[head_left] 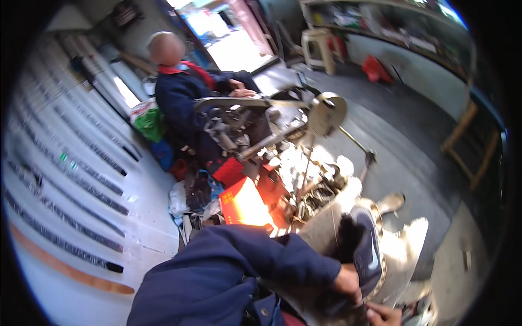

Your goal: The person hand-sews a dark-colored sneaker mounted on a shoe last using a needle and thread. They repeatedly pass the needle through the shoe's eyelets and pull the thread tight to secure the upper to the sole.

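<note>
A dark blue-grey sneaker (367, 247) with a pale curved mark on its side lies across my lap, its opening turned to the left. Along its right side runs a pale sole edge with dark spots. My left hand (349, 282) is closed at the near end of the sneaker, fingers curled against it. Close by, at the lower edge, my right hand (384, 314) has its fingers bent together, thumb up. Whatever is between those fingers is too small or hidden to make out. A light, worn cloth (321, 231) covers my legs beneath the sneaker.
Ahead stands a metal machine with a round plate (327, 114). Scraps are heaped below it, beside a red box (244, 204). Another person (187, 103) sits behind it at the left. A stool (319, 49), a red bag (376, 69) and a wooden frame (472, 144) stand farther off.
</note>
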Demonstrator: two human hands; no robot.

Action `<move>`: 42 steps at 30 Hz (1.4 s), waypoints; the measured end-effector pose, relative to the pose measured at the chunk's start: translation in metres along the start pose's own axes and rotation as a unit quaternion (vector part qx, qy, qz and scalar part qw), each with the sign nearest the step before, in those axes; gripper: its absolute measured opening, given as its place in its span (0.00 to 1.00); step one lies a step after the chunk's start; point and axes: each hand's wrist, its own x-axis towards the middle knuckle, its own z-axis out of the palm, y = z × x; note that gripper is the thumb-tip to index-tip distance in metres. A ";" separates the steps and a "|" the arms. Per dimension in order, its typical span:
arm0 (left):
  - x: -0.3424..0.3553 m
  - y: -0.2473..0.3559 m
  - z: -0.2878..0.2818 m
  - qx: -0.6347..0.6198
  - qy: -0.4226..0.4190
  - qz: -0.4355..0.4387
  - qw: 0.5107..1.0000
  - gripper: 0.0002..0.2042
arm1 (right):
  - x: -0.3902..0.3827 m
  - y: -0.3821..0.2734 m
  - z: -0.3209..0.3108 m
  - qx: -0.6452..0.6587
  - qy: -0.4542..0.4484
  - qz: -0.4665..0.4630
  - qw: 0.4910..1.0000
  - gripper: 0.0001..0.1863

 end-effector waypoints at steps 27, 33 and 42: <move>0.092 -0.075 0.029 -0.101 0.036 0.013 0.994 0.19 | 0.016 0.016 0.013 -0.046 0.030 0.080 0.995 0.10; 0.042 -0.043 0.014 -0.036 0.070 0.100 0.992 0.35 | 0.004 0.021 0.015 -0.089 0.070 0.017 0.993 0.10; -0.027 0.013 -0.022 -0.223 0.007 0.189 0.956 0.33 | -0.024 0.004 0.015 -0.139 0.085 -0.035 0.986 0.10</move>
